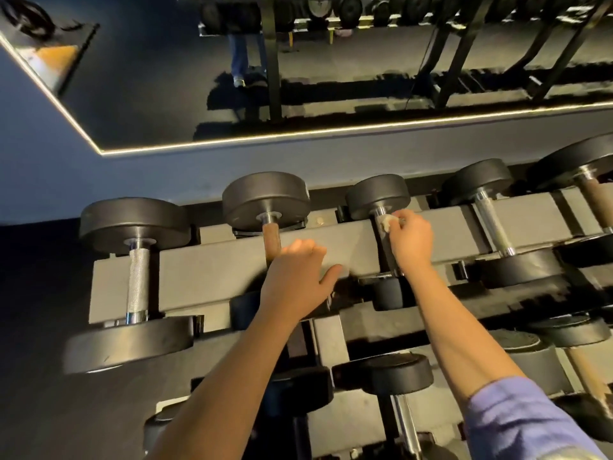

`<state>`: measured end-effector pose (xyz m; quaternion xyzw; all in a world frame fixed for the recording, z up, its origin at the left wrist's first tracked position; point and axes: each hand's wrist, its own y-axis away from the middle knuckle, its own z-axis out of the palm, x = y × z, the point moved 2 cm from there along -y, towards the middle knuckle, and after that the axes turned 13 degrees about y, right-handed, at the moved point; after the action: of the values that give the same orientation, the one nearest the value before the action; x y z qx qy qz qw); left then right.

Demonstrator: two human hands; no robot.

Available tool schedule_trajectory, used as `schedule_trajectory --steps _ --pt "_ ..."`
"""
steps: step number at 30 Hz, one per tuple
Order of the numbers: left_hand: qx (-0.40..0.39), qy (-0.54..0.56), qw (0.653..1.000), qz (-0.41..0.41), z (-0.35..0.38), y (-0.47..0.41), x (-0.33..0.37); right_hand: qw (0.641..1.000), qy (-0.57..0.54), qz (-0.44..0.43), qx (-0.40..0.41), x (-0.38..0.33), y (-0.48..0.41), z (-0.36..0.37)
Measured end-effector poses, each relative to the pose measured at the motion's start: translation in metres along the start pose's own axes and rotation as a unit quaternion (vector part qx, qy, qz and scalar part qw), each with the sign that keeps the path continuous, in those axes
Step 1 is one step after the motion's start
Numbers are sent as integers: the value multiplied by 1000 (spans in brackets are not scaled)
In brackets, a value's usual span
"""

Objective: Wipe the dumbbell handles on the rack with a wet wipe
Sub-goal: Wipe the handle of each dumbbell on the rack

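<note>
- The left hand leans on the rack beam, thumb out and fingers bent; I cannot tell whether they grip anything.
- The right hand pinches the wet wipe against a dumbbell handle, near its far end.
- The wipe looks soft and limp, best wrapped round the stiff bar; the dumbbell, likely heavy, should stay put.
- The rear head stops the stroke, and the beam crowds the handle — neighbouring handles sit well apart.

Right forearm: lavender-blue fabric sleeve at lower right of frame, pushed up and creased, hem slanting across the arm. Pale glossy strip beneath it in the bottom right corner; garment unclear. Left forearm, left hand, right hand: bare.
</note>
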<state>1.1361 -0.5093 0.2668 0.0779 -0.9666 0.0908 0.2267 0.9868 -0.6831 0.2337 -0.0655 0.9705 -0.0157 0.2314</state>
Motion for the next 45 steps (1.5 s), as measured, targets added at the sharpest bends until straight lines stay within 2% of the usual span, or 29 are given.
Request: schedule_trajectory --steps 3,8,11,18,26,28,32,37,42,45 --pt "16 1 1000 -18 1 0 -2 999 -8 20 -33 4 -1 0" --pt "12 0 999 -32 2 -1 -1 991 64 -9 -113 24 13 -2" --pt "3 4 999 -36 -2 0 1 991 41 -1 -128 32 18 -4" --pt "-11 1 999 -45 -5 0 3 997 -30 29 -66 15 -6 -1" --pt "-5 17 998 -58 -5 2 3 992 16 -7 -125 25 5 6" --pt "1 18 998 -62 -5 1 3 992 51 -27 -116 25 7 1" --pt "8 22 998 -65 -5 1 1 972 222 -49 -61 10 6 -6" --pt "18 28 997 -67 -5 1 1 945 311 -44 -93 -6 3 0" --pt "17 24 997 -72 -4 0 -2 950 289 -40 -111 -7 -4 5" --pt "21 27 997 -73 -4 0 -1 973 217 -35 -66 -5 -10 8"
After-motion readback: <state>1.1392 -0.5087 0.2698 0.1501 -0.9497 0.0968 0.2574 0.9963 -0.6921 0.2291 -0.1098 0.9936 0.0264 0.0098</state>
